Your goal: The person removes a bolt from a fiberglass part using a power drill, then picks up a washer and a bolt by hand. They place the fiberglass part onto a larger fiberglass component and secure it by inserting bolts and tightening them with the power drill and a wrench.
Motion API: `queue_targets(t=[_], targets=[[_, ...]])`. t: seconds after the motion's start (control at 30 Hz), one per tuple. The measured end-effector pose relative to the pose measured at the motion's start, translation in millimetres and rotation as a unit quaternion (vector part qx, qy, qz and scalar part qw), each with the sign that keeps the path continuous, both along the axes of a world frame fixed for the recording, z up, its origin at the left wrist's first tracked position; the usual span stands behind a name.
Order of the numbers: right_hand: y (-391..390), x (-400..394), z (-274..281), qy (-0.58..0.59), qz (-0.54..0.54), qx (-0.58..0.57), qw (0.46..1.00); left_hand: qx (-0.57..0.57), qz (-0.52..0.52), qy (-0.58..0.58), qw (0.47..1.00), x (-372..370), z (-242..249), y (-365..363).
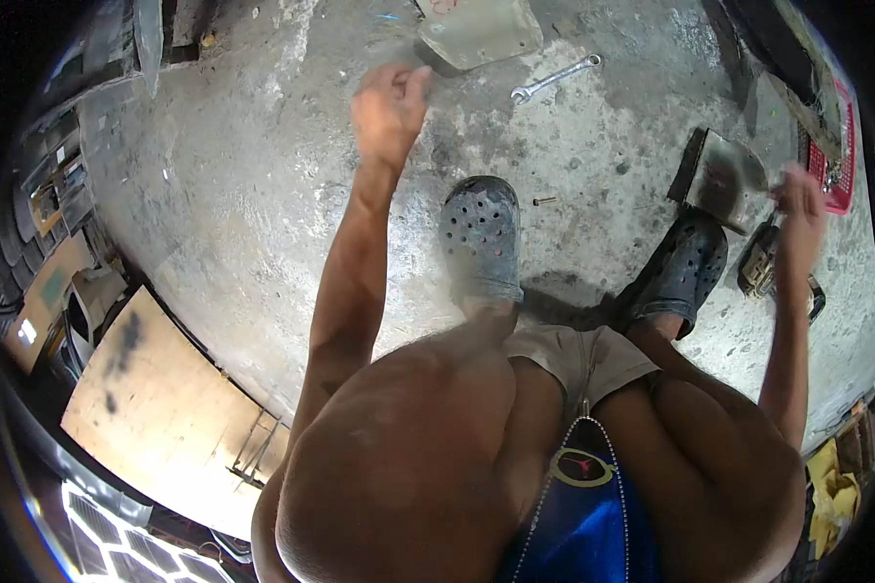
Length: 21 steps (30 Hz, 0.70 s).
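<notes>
My left hand [391, 115] hangs over the concrete floor with its fingers curled in; whatever they may hold is hidden. Just beyond it lies a worn metal plate [481, 37] with red marks. A combination wrench [555, 80] rests to the right of the plate, and a small bolt [545, 201] lies nearer my feet. On the right, my right hand [800, 214] is smeared by motion. It is beside a bent metal piece [724, 180] and above a dark and yellowish tool [756, 260] on the floor.
My feet in dark clogs [480, 233] stand between the hands. A red plastic basket [842, 160] is at the far right. At the lower left lies a wooden board [165, 398]. Yellow cloth [831, 491] sits at the lower right edge.
</notes>
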State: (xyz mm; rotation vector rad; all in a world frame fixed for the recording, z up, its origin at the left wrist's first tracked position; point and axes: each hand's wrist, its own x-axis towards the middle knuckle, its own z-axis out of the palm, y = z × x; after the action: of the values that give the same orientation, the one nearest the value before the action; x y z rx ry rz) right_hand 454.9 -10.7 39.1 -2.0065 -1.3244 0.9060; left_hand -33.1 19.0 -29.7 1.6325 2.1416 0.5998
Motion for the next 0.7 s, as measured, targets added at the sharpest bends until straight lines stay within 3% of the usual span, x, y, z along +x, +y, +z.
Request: queue_targets(t=[0.03, 0.07, 0.1, 0.2, 0.27, 0.37, 0.47, 0.53, 0.57, 0.63, 0.67, 0.7], targets=[[-4.1, -39.3, -6.0, 0.072, 0.059, -0.028, 0.995, 0.062, -0.039, 0.022, 0.997, -1.6, -4.2, 3.2], [-8.0, -76.0, 0.4, 0.014, 0.207, -0.048, 0.977, 0.061, -0.041, 0.022, 0.997, -2.3, -8.1, 5.1], [-13.7, -105.6, -3.8, 0.039, 0.298, -0.063, 0.952, 0.066, -0.072, 0.049, 0.994, -1.8, -9.7, 6.9], [-25.0, -173.9, -23.7, -0.036, 0.572, -0.014, 0.820, 0.053, -0.113, 0.082, 0.989, -5.2, -15.5, 13.6], [-40.9, -198.4, -43.7, -0.045, 0.606, 0.050, 0.793, 0.036, -0.122, 0.087, 0.988, -5.1, -14.4, 14.6], [-49.1, -205.5, -53.8, -0.092, 0.654, 0.037, 0.750, 0.004, -0.089, 0.067, 0.994, -3.5, -7.5, 15.2], [-55.7, -202.1, -59.2, -0.094, 0.651, 0.035, 0.752, 0.042, -0.112, 0.050, 0.992, -6.9, -3.9, 10.3], [-52.7, -200.0, -55.7, -0.102, 0.657, 0.034, 0.746, -0.053, -0.053, -0.021, 0.997, -1.4, 7.2, 2.2], [-49.4, -198.1, -54.3, -0.082, 0.633, -0.016, 0.770, -0.050, -0.051, -0.024, 0.997, 3.0, 9.3, -3.1], [-47.6, -196.0, -48.5, -0.065, 0.606, -0.066, 0.790, -0.100, -0.005, -0.167, 0.981, 17.4, 15.2, -17.2], [-48.6, -198.3, -42.8, 0.054, 0.482, -0.048, 0.873, -0.127, -0.009, -0.277, 0.952, 25.7, 21.8, -26.4], [-47.5, -198.8, -39.4, 0.171, 0.341, -0.027, 0.924, -0.151, -0.013, -0.383, 0.911, 35.9, 32.2, -34.3]])
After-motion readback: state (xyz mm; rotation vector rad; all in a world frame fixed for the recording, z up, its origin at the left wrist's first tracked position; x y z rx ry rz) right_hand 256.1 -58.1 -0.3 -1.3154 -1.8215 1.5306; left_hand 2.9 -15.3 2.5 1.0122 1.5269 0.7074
